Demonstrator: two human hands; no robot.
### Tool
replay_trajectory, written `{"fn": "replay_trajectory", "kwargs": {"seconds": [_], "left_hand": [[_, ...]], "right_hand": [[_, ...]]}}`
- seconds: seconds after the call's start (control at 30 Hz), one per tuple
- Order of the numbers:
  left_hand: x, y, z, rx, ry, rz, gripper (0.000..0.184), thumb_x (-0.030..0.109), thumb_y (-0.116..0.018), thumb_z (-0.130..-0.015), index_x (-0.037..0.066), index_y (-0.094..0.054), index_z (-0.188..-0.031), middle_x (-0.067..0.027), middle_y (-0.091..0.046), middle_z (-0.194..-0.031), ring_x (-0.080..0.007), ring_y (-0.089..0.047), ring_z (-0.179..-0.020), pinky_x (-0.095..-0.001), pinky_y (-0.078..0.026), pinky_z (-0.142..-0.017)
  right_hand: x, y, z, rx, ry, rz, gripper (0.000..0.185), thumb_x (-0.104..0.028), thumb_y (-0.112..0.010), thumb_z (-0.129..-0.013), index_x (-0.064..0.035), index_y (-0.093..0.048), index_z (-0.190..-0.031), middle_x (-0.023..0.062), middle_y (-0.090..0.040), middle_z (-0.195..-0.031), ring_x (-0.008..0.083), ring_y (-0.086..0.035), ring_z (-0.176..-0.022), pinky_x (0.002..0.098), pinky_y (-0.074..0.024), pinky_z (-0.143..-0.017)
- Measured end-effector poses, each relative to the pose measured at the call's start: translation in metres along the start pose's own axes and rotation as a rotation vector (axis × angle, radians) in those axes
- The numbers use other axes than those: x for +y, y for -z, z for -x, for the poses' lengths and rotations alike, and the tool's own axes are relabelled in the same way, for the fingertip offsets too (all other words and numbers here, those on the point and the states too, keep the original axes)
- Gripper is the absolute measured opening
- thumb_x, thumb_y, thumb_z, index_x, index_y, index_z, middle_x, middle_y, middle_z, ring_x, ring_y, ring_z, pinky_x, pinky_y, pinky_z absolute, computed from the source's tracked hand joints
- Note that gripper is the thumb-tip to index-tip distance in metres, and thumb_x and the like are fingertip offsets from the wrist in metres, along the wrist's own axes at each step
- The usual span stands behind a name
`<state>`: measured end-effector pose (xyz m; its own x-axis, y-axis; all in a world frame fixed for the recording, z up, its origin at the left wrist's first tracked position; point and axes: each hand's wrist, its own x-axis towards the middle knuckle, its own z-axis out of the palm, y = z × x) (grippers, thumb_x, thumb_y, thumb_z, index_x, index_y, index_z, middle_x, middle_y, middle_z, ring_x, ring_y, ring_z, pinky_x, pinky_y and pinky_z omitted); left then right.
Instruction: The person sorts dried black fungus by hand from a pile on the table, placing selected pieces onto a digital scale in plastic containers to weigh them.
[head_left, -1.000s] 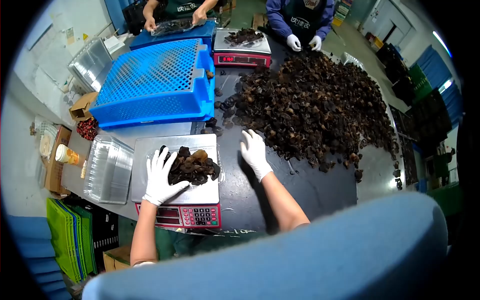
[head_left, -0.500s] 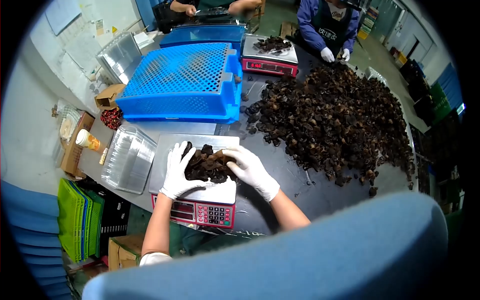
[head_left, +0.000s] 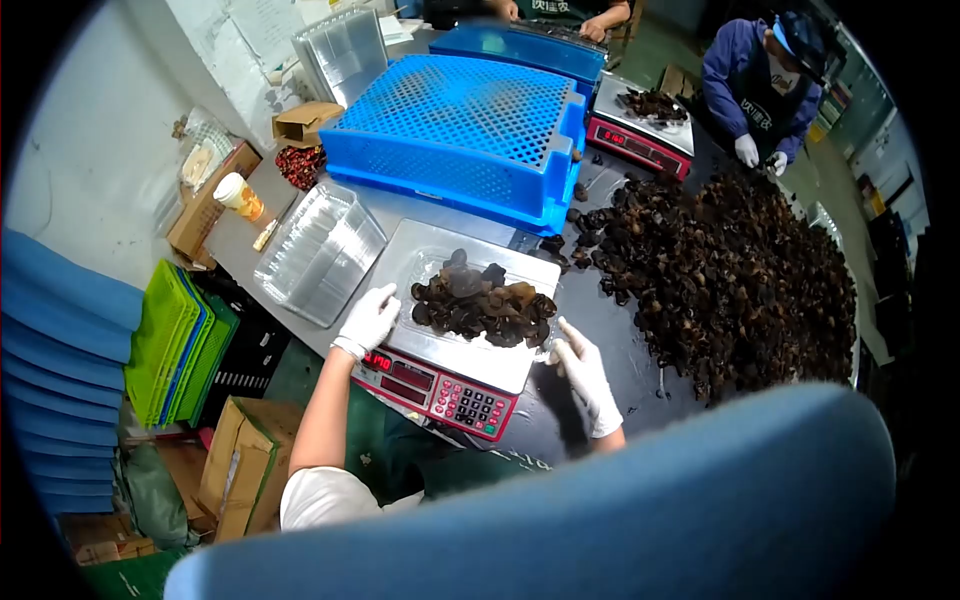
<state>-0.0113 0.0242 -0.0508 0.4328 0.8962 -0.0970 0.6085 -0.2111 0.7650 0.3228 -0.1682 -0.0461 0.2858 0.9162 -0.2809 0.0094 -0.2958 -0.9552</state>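
A clear plastic tray point(head_left: 420, 264) with a heap of dark brown fungus pieces point(head_left: 480, 305) lies on the steel plate of a red-fronted scale point(head_left: 440, 395), whose lit display seems to end in 170. My left hand point(head_left: 370, 318), in a white glove, is closed at the tray's left edge, its fingers pressed together. At the opposite edge, near the lower right corner, my gloved right hand point(head_left: 585, 375) pinches the thin rim between thumb and fingers. The clear rim is hard to make out under both hands.
A large fungus pile point(head_left: 740, 285) covers the table's right side. Upside-down blue crate point(head_left: 455, 120) stands behind the scale; stacked clear trays point(head_left: 322, 252) and a paper cup point(head_left: 240, 197) are left. A second scale point(head_left: 640, 130) and two people point(head_left: 765, 80) are beyond.
Both hands have moved from around the fungus heap out to the tray's edges. The heap lies flatter and wider, and the scale's display is now visibly lit. The view has swung left.
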Motion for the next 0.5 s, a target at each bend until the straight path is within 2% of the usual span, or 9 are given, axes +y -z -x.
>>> {"fn": "replay_trajectory", "kwargs": {"seconds": [0.07, 0.1, 0.13, 0.3, 0.4, 0.5], "left_hand": [[0.016, -0.008, -0.001, -0.094, 0.102, 0.264, 0.036, 0.014, -0.053, -0.096, -0.004, -0.054, -0.127, -0.0037, -0.056, -0.083, -0.0093, -0.058, -0.063, -0.0237, -0.048, -0.057], [0.010, -0.012, -0.008, -0.130, 0.104, 0.330, 0.037, 0.006, -0.052, -0.093, -0.005, -0.052, -0.128, -0.0036, -0.057, -0.081, -0.0103, -0.059, -0.063, -0.0233, -0.050, -0.055], [0.005, -0.014, -0.013, -0.097, 0.093, 0.388, 0.036, 0.005, -0.053, -0.093, -0.005, -0.052, -0.128, -0.0037, -0.056, -0.081, -0.0111, -0.060, -0.063, -0.0236, -0.051, -0.056], [0.005, -0.007, -0.058, 0.003, 0.103, 0.707, 0.036, 0.000, -0.056, -0.091, -0.003, -0.051, -0.127, -0.0043, -0.057, -0.088, -0.0145, -0.062, -0.067, -0.0257, -0.055, -0.058], [0.016, 0.000, -0.104, 0.051, 0.056, 0.792, 0.039, 0.000, -0.056, -0.091, -0.001, -0.052, -0.129, -0.0038, -0.055, -0.090, -0.0139, -0.062, -0.069, -0.0254, -0.056, -0.061], [0.033, 0.005, -0.151, 0.099, 0.009, 0.829, 0.040, -0.001, -0.056, -0.091, -0.002, -0.052, -0.130, -0.0041, -0.055, -0.087, -0.0144, -0.062, -0.066, -0.0258, -0.056, -0.059]], "right_hand": [[0.015, -0.010, -0.009, 0.012, 0.066, 0.048, 0.057, -0.014, -0.057, -0.092, -0.0034, -0.042, -0.146, -0.0032, -0.055, -0.069, 0.0034, -0.045, -0.061, 0.0206, -0.0411, -0.058], [0.018, -0.016, -0.014, 0.039, 0.140, 0.073, 0.059, -0.012, -0.057, -0.090, -0.0035, -0.042, -0.146, -0.0041, -0.051, -0.067, 0.0035, -0.044, -0.060, 0.0206, -0.0408, -0.059], [0.020, -0.018, -0.022, 0.035, 0.175, -0.029, 0.059, -0.009, -0.055, -0.087, -0.0034, -0.043, -0.145, -0.0042, -0.046, -0.067, 0.0038, -0.042, -0.061, 0.0209, -0.0407, -0.060], [-0.013, -0.006, -0.068, 0.144, 0.365, 0.167, 0.056, -0.009, -0.059, -0.086, 0.0033, -0.047, -0.139, 0.0021, -0.058, -0.077, 0.0052, -0.049, -0.067, 0.0221, -0.0453, -0.066], [-0.058, 0.002, -0.106, 0.134, 0.387, 0.105, 0.055, -0.008, -0.057, -0.089, 0.0029, -0.045, -0.142, -0.0011, -0.055, -0.072, 0.0036, -0.051, -0.067, 0.0207, -0.0452, -0.065], [-0.088, 0.011, -0.149, 0.177, 0.402, 0.113, 0.053, -0.011, -0.058, -0.090, 0.0060, -0.046, -0.139, 0.0003, -0.058, -0.071, 0.0057, -0.052, -0.066, 0.0225, -0.0457, -0.064]]}}
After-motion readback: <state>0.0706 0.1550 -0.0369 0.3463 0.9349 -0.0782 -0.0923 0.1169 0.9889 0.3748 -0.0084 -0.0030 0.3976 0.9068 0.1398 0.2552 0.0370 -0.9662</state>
